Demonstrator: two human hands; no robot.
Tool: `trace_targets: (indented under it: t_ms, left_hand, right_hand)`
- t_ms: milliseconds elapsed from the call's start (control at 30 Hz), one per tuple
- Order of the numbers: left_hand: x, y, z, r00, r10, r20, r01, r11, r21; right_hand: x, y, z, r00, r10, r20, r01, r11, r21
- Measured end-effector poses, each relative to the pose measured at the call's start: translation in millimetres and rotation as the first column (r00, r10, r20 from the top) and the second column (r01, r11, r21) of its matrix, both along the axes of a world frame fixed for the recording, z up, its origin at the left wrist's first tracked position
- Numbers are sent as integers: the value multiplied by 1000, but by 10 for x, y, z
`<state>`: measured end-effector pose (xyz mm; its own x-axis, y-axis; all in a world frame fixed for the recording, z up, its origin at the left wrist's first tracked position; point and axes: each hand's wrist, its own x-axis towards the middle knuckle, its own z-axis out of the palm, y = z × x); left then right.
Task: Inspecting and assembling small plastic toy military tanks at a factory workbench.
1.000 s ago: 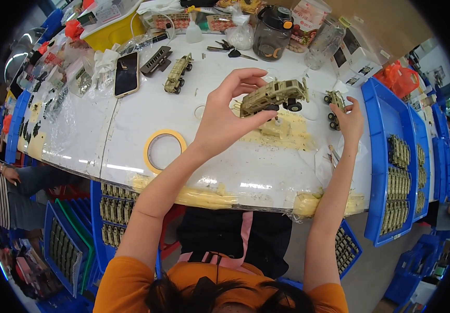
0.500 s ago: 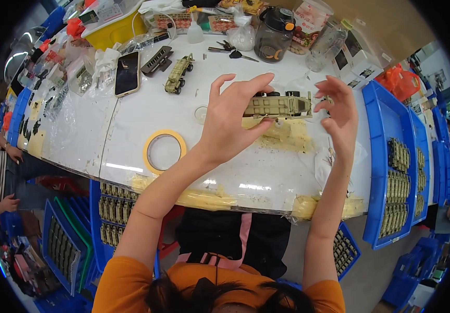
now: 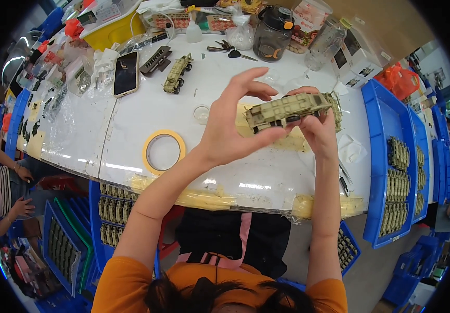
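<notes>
A tan camouflage toy military truck [image 3: 283, 109] is held above the white table, its side and wheels showing. My right hand [image 3: 317, 128] grips it by its right end, thumb below and fingers above. Around the left end curves my left hand [image 3: 224, 128], fingers and thumb apart, without a grip on the truck. Another tan toy truck [image 3: 177, 75] stands farther back on the left, beside a dark slotted plastic part [image 3: 155, 60].
A yellow tape roll [image 3: 149, 151] and a phone [image 3: 126, 74] lie left. Behind stand a dark water bottle [image 3: 273, 34] and scissors [image 3: 219, 49]. At right, a blue tray [image 3: 373, 120] holds rows of toy trucks, beside a crumpled white tissue [image 3: 351, 148]. Another person's hands [image 3: 22, 207] show far left.
My left hand has let go of the truck and opened. My right hand has closed on its right end, and the truck is now tilted with its side turned toward me.
</notes>
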<state>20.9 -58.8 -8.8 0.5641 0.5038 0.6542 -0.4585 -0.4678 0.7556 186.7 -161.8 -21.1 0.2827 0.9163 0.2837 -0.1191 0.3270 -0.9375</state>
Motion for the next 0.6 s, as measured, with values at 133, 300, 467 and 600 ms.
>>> trace_targets:
  t_ms: [133, 300, 467, 600]
  left_hand:
    - [-41, 270, 2, 877, -473, 79, 405, 642, -652]
    - [0, 148, -150, 529, -804, 271, 481, 21, -877]
    - [19, -19, -250, 323, -833, 450, 572, -207, -794]
    - [11, -25, -371, 316, -719, 619, 599, -355, -718]
  right_hand:
    - [185, 15, -251, 859, 255, -444, -184, 963, 199]
    - [18, 85, -276, 779, 404, -480, -287, 910, 299]
    - [-41, 104, -267, 641, 580, -503, -427, 814, 394]
    - [-76, 117, -120, 840, 402, -363, -367, 915, 166]
